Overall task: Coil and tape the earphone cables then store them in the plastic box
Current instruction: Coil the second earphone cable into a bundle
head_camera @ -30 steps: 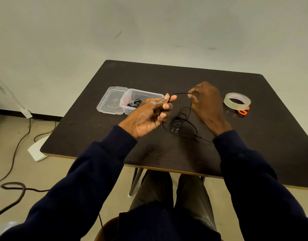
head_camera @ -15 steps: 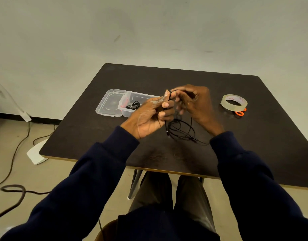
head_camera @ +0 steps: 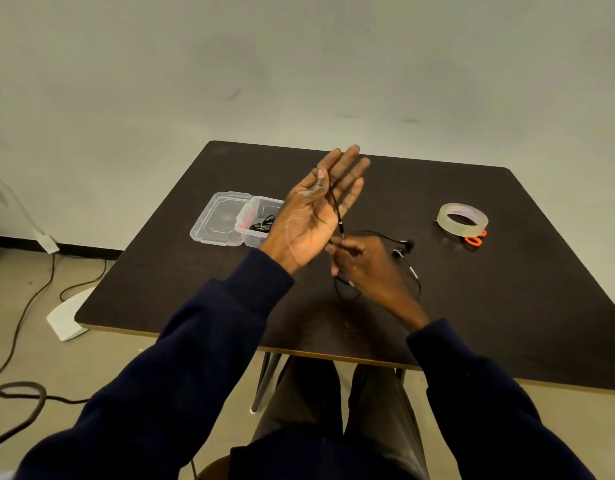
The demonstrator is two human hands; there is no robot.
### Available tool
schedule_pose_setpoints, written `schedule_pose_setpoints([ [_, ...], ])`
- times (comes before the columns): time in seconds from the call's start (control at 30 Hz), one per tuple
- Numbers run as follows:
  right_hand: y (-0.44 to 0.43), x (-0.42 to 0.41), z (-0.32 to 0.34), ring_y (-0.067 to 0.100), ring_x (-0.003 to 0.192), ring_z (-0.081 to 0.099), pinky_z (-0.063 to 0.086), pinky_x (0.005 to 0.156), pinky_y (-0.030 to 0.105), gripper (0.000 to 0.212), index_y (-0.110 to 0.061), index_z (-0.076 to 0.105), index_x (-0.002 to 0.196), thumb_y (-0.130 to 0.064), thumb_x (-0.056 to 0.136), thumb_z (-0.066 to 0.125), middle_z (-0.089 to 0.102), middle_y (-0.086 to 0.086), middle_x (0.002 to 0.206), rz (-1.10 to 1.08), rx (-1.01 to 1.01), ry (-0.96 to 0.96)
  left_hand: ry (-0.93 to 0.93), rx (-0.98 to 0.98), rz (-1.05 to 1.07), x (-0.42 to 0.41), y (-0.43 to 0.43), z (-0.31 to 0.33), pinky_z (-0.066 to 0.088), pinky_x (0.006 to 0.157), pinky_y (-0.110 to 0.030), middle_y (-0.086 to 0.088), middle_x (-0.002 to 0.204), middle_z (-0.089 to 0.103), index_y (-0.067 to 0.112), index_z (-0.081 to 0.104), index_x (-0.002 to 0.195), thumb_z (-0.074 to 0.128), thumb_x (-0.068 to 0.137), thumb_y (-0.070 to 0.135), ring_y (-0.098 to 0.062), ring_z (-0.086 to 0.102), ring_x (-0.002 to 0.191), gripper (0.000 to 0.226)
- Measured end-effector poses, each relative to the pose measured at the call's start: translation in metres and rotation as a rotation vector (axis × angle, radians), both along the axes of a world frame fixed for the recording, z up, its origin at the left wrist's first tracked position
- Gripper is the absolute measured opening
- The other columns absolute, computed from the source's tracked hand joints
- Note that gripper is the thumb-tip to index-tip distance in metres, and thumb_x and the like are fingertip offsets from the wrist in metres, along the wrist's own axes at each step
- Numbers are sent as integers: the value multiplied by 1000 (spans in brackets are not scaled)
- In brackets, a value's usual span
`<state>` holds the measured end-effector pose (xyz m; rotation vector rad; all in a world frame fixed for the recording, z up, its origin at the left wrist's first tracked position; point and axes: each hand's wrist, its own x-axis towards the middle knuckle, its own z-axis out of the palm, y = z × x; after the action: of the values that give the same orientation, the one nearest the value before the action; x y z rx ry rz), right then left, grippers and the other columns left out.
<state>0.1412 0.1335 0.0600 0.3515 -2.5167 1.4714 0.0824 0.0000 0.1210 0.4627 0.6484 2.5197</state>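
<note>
Filling the middle of the frame, the bench (head_camera: 489,306) is a dark, matte brown slab with rounded corners and a thin pale edge, set against a scuffed off-white wall. Two navy sleeves (head_camera: 195,358) of soft cloth reach in from the bottom.

The left grip (head_camera: 316,216) is raised at centre with its palm to the camera and four fingers straight and slightly fanned. Its thumb lies against the base of the forefinger and pins the earphone cable (head_camera: 338,214) there. The right grip (head_camera: 363,263) sits lower, just right of centre, back of the hand up. Its fingertips pinch the same cable just under the left palm.

Left of the hands, a clear plastic box (head_camera: 245,233), rectangular with soft corners, stands open with a black coiled set (head_camera: 262,225) inside. Its clear lid (head_camera: 219,218) lies flat against the box's left side. At the right sits a glossy translucent tape roll (head_camera: 448,227), with orange scissor handles (head_camera: 475,240) poking out at its lower right.

The cable, thin and black, runs down the left palm and through the right fingertips. It then loops loosely on the bench to two small earbuds (head_camera: 408,243).
</note>
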Motion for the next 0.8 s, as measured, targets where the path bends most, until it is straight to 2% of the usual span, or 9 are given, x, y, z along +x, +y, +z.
schedule_pose_setpoints([
  [0.1, 4, 14, 4, 12, 58, 62, 52, 59, 34, 20, -21, 77, 100, -18, 105, 57, 68, -2, 67, 27, 163, 61, 109, -112, 109, -10, 4, -3, 36, 122, -43, -13, 151, 53, 7, 57, 130, 31, 111, 10, -30, 49, 143, 32],
  [0.2, 17, 17, 24, 13, 66, 66, 53, 65, 45, 22, -10, 75, 95, -24, 103, 60, 71, -2, 75, -50, 337, 148, 271, -437, 219, -14, 4, -14, 42, 117, -47, -21, 139, 63, 1, 59, 130, 33, 112, 9, -33, 62, 130, 32],
  [0.37, 40, 14, 70, 19, 81, 67, 55, 67, 46, 11, -20, 78, 101, -26, 95, 71, 73, -2, 95, -69, 709, 293, 496, -837, 216, -5, 0, -26, 63, 78, -42, -15, 93, 78, 0, 68, 114, 36, 110, 5, -30, 77, 82, 32],
  [0.43, 46, 8, 87, 24, 84, 68, 56, 68, 46, 11, -17, 77, 101, -24, 95, 70, 72, 1, 97, -52, 794, 374, 525, -873, 156, -2, -2, -25, 59, 56, -37, -16, 83, 76, 0, 69, 111, 34, 111, 8, -28, 70, 58, 35],
  [0.5, 51, 0, 99, 24, 86, 68, 56, 68, 46, 12, -15, 76, 101, -24, 96, 69, 72, 2, 97, -38, 810, 459, 491, -869, 91, 1, -2, -22, 44, 44, -25, -14, 73, 69, 2, 71, 110, 32, 112, 14, -16, 50, 41, 40],
  [0.57, 55, -9, 104, 22, 88, 68, 56, 70, 45, 12, -13, 76, 102, -22, 98, 68, 72, 3, 98, -38, 793, 535, 425, -808, 1, 4, -1, -20, 29, 40, -21, -6, 64, 58, 2, 72, 110, 31, 114, 21, -9, 30, 41, 45],
  [0.67, 56, -26, 99, 10, 83, 63, 51, 73, 26, 13, -10, 78, 104, -17, 97, 70, 71, 0, 93, -69, 550, 571, 328, -641, -146, 8, -2, -17, 18, 41, -19, 1, 65, 50, 2, 67, 109, 31, 114, 22, -3, 26, 44, 42],
  [0.73, 54, -34, 87, 9, 77, 63, 47, 70, 23, 13, -9, 79, 105, -14, 98, 68, 70, -2, 86, -112, 301, 482, 284, -527, -213, 12, -3, -12, 23, 40, -15, -1, 74, 59, 1, 65, 111, 32, 113, 20, -2, 35, 46, 38],
  [0.8, 49, -35, 74, 14, 81, 70, 53, 72, 27, 13, -4, 78, 103, -6, 97, 67, 75, 4, 89, -59, 94, 349, 280, -422, -228, 15, -5, -4, 41, 43, -14, -8, 98, 73, 2, 63, 120, 33, 113, 20, -7, 56, 57, 35],
])
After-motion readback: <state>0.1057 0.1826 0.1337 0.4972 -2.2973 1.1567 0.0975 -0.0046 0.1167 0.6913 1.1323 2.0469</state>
